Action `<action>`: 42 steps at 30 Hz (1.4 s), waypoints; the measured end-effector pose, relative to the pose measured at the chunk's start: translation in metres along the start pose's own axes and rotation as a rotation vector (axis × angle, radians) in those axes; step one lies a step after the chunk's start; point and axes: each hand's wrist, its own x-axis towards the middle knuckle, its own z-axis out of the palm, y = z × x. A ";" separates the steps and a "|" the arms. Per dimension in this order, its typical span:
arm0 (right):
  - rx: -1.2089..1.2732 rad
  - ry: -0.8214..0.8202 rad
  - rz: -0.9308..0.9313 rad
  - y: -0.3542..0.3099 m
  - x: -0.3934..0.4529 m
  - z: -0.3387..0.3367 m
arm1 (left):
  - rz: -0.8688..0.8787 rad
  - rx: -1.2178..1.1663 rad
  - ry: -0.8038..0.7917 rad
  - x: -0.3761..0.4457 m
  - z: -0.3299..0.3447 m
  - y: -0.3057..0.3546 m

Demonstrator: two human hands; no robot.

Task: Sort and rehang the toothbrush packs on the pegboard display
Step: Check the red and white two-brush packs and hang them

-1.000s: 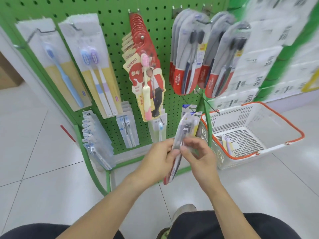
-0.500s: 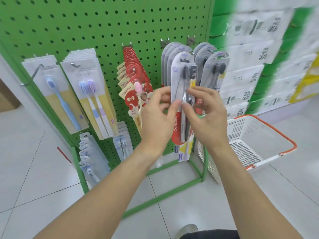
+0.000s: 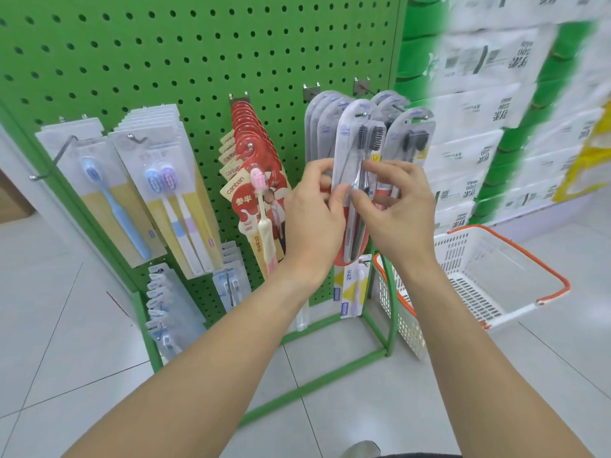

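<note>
Both hands have lifted the two-brush Colgate pack [image 3: 358,180] higher against the pegboard [image 3: 198,61]; left hand [image 3: 314,223] and right hand [image 3: 396,213] pinch its middle; two hooks of matching packs [image 3: 322,127] hang behind; one basket [image 3: 496,279] rightward.

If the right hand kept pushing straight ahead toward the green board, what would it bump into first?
Probably the row of grey toothbrush packs already hanging there. The right hand and left hand pinch a two-brush pack just in front of them; the pegboard lies behind. Depth is hard to judge.
</note>
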 end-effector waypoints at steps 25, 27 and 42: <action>-0.155 0.086 -0.195 0.034 0.029 0.004 | 0.185 0.418 -0.069 0.089 0.021 0.031; -0.168 0.192 -0.237 0.032 0.036 -0.008 | 0.202 0.457 -0.059 0.096 0.022 0.026; -0.183 0.092 0.102 0.041 0.073 -0.009 | 0.135 0.597 -0.081 0.115 0.022 0.005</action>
